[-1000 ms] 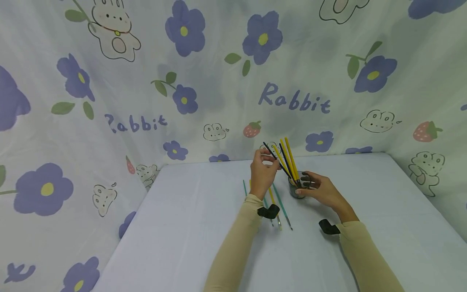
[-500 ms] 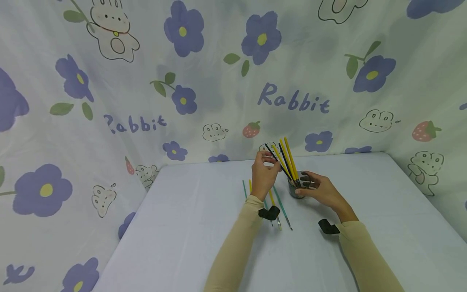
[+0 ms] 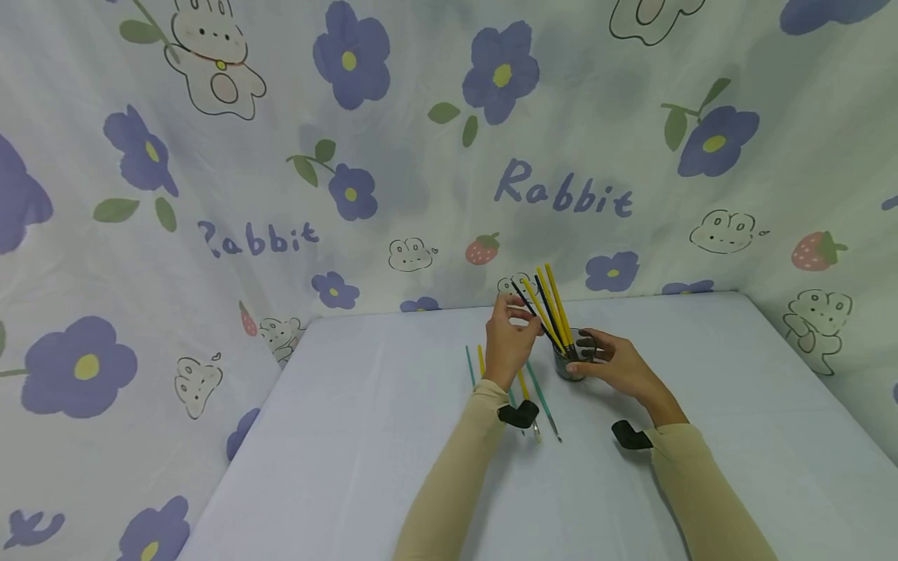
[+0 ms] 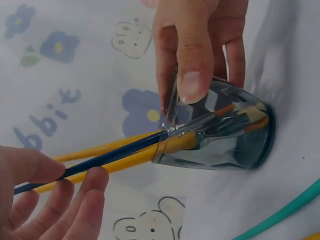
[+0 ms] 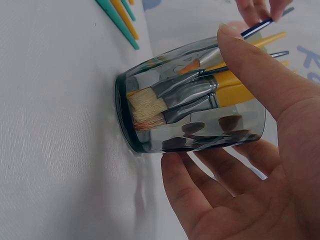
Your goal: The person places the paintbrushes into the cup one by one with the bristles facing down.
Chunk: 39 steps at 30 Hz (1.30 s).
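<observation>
A clear grey glass cup (image 3: pixel 565 368) stands on the table with several paintbrushes in it, bristles down. My right hand (image 3: pixel 620 365) grips the cup from the right, thumb near the rim and fingers round the far side. With thumb and fingers, my left hand (image 3: pixel 509 347) pinches the handle of a dark paintbrush (image 4: pixel 112 155), which slants into the cup. Yellow-handled brushes (image 3: pixel 553 300) and another dark one lean beside it. Through the glass, the right wrist view shows pale flat bristles (image 5: pixel 148 103) near the cup's bottom.
Several more brushes lie on the white table (image 3: pixel 337 436), partly hidden under my left forearm, among them a teal brush (image 3: pixel 544 401) and a yellow brush (image 3: pixel 522 383). Behind the table hangs a cloth (image 3: pixel 421 156) printed with flowers and rabbits.
My left hand has moved slightly down and to the right, and the dark paintbrush has sunk a little lower into the cup. The right hand and the cup have stayed in place.
</observation>
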Tool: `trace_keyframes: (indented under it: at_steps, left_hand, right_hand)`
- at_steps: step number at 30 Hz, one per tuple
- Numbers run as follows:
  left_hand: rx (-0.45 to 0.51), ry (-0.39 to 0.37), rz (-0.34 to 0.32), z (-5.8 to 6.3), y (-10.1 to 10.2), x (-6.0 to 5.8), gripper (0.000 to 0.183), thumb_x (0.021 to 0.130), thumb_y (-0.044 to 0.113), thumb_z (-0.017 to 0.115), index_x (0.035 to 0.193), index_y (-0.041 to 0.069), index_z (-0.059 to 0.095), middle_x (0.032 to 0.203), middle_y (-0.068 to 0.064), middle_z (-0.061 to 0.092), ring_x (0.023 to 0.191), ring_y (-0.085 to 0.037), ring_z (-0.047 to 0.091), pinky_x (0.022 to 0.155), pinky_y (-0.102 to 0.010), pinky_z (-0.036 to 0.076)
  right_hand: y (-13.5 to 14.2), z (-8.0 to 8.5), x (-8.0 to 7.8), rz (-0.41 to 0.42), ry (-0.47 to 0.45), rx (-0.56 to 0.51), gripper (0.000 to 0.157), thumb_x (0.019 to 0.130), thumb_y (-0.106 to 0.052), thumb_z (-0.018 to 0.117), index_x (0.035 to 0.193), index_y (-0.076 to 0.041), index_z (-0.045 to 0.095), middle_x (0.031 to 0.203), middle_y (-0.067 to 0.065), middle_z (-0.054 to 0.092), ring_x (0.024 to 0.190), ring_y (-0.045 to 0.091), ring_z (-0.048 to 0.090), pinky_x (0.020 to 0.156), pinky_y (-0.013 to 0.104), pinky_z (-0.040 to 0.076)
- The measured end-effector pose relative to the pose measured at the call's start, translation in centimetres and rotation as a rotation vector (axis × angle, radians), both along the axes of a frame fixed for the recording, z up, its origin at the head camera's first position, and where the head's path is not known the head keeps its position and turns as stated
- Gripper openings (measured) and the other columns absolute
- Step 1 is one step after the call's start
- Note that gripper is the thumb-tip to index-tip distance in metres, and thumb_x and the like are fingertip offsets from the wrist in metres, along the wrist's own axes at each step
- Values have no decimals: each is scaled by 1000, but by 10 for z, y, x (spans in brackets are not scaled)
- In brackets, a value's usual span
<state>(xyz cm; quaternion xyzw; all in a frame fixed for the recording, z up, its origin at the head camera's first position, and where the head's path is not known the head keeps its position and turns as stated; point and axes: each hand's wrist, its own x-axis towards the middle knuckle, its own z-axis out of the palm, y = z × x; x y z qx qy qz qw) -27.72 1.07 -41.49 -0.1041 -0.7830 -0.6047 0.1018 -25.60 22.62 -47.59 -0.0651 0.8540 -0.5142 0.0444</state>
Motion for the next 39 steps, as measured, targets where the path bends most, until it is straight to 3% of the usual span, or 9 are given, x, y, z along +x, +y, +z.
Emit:
trace_keyframes:
  at_steps: [13, 30, 35, 39]
  left_hand:
    - [3, -6, -26, -9, 2, 2, 28, 97, 12, 70, 122, 11, 56, 100, -8, 72, 72, -17, 76, 62, -26, 51]
    - [-19, 2, -26, -9, 2, 4, 23, 97, 13, 71, 115, 11, 57, 97, -8, 74, 74, -19, 77, 61, -23, 49]
    - [-23, 9, -18, -9, -5, 6, 23, 97, 13, 70, 115, 8, 58, 96, -9, 73, 76, -27, 79, 54, -22, 46]
    - [-31, 5, -3, -10, -16, 8, 18, 96, 10, 67, 111, 9, 59, 95, -9, 72, 71, -20, 77, 53, -23, 45]
  right_hand:
    - [0, 0, 0, 0, 9, 0, 95, 88, -42, 82, 161, -6, 34, 159, 26, 44, 143, 51, 47, 112, 63, 44]
    - [0, 1, 0, -4, 11, 7, 96, 87, -43, 83, 160, -5, 34, 158, 26, 45, 143, 51, 47, 113, 63, 44]
    - [0, 1, 1, -1, 14, 2, 94, 87, -43, 83, 160, -6, 35, 158, 25, 45, 143, 51, 48, 113, 63, 43]
    - [0, 1, 1, -1, 11, 5, 94, 88, -42, 82, 160, -7, 35, 158, 25, 46, 143, 51, 48, 113, 64, 43]
